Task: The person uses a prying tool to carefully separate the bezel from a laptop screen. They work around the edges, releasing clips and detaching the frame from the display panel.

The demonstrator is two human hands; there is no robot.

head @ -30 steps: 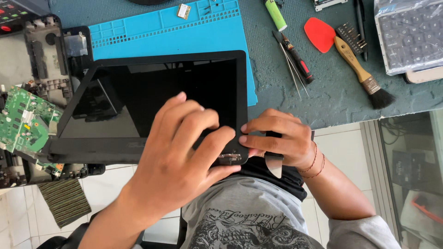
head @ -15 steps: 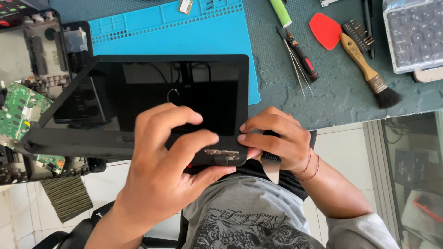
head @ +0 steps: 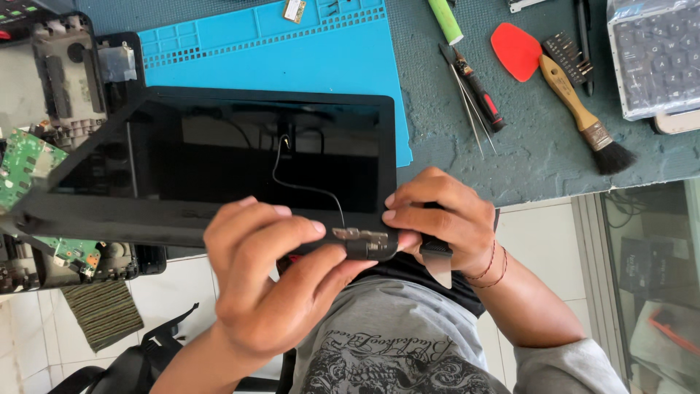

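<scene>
Black glossy laptop screen panel [head: 240, 160] in its dark plastic frame lies tilted across my lap and the desk [head: 525, 160] edge, near side raised toward me. My left hand [head: 270, 281] closes its grip on the lower frame edge, thumb under, fingers curled over the top, pinching the bezel just beside the small grey metal hinge bracket [head: 361, 237]. My right hand [head: 445, 219] pinches the panel's lower right corner, fingertips pressed on the frame; a flat grey pry tool [head: 437, 263] sticks out below the palm. A thin black cable [head: 306, 186] runs across the glass down to the hinge. Behind the panel: blue silicone work mat [head: 292, 58]. Right of it, well apart: red-handled screwdriver [head: 477, 91], red triangular pick [head: 516, 49], wooden-handled brush [head: 583, 120]. Green circuit board [head: 22, 164] at far left
</scene>
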